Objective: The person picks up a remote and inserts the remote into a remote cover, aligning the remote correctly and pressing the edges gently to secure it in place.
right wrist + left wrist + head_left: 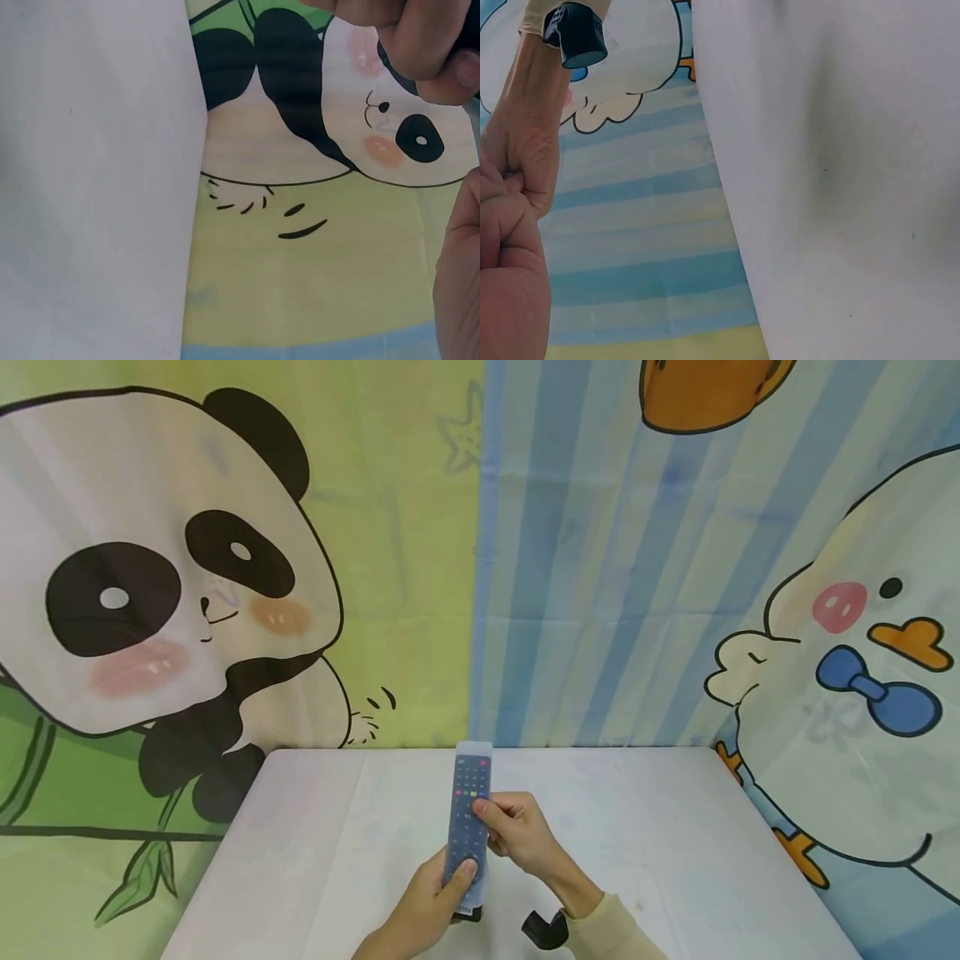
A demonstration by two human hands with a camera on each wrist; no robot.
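Observation:
A dark remote control [468,827] with rows of buttons is held up over the table, inside a translucent bluish cover that extends past its top. Its black lower end shows below the cover. My left hand [422,902] grips the lower part, thumb across the front. Higher up, my right hand [525,837] pinches the right edge, with the thumb on the front; fingers behind are hidden. In the left wrist view my left hand [514,292] is at the lower left, and the remote is hidden. The right wrist view shows left-hand fingers at upper right and part of my right hand [459,277].
The white table [637,827] spreads beneath both hands. Behind it hang cloths printed with a panda [292,702] at left and a white bird [832,760] at right. A black camera mount [546,930] sits at my right wrist, by a beige sleeve [611,931].

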